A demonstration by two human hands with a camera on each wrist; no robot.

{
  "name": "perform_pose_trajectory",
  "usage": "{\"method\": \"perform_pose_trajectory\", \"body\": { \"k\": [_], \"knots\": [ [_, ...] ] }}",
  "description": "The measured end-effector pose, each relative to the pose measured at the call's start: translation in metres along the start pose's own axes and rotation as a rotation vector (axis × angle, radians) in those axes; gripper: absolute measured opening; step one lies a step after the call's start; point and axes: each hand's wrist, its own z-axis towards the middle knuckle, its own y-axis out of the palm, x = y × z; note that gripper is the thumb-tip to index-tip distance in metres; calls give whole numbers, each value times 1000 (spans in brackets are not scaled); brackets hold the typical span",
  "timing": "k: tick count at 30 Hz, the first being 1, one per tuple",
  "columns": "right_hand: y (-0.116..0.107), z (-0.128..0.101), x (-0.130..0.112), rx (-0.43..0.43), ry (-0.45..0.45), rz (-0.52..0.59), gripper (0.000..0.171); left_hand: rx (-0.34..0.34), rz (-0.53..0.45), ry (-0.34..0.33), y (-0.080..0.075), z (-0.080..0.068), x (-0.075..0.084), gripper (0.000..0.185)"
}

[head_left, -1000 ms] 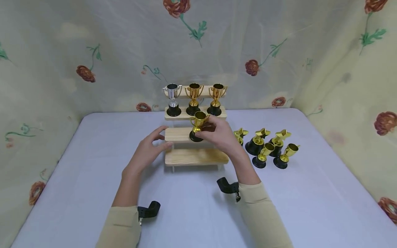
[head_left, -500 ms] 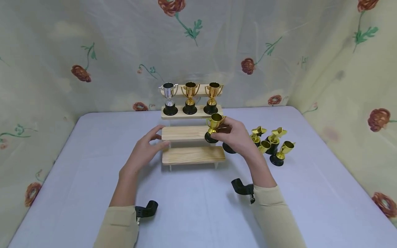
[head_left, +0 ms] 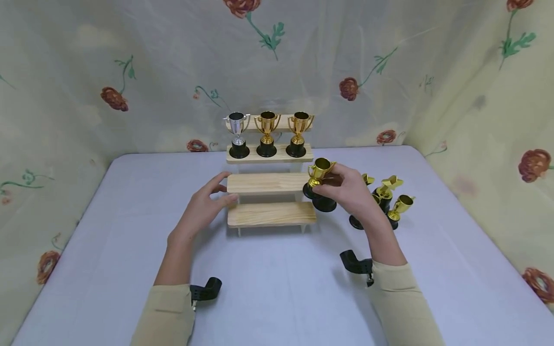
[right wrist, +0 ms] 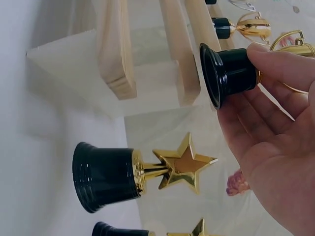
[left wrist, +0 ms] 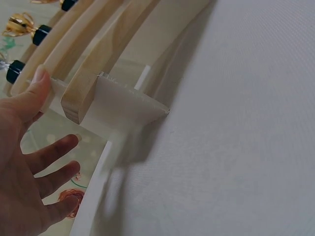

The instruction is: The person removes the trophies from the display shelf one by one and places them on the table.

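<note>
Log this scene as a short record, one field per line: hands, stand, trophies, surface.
right hand: right hand grips a gold cup trophy by its black base, off the right end of the middle shelf
left hand: left hand open, fingertips at the left end of the wooden stand
top shelf: silver cup and two gold cups, upright
middle and bottom shelves: bare wood
loose trophies: star and cup trophies right of the stand
surface: lilac tablecloth

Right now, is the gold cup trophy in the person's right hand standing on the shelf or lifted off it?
Lifted: the right hand holds the gold cup trophy beside the middle shelf.
</note>
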Motion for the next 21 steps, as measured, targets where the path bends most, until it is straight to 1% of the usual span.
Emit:
{"method": "perform_pose_trajectory", "body": {
  "k": [9, 16, 21],
  "knots": [
    [-6, -6, 7, 20, 13, -30, 37, -4, 6, -8, 0, -2, 2, 67],
    [-13, -11, 12, 25, 17, -52, 39, -4, 3, -12, 0, -1, 2, 67],
    [-16, -16, 18, 6, 18, -58, 38, -14, 2, -21, -2, -1, 2, 69]
  ]
}}
